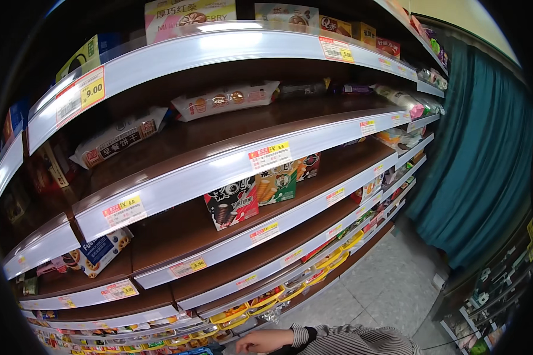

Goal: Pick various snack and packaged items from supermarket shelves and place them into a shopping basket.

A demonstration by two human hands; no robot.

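Fingers (244,344) of the right hand (266,341), pointing left — cannot tell whether clamped — blue object (204,351) nearby, direction and long axis unclear

Blue object (204,351); mostly cropped at the lower edge

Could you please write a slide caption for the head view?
Right hand low beside snack shelves, a teal curtain hanging at right.

Packets (226,102) lie on an upper shelf (219,126), above boxes (234,204) standing on the tier (166,242) beneath; bins (231,324) sit lower down, the right hand (262,341) before them, a curtain (474,154) hanging at far right.
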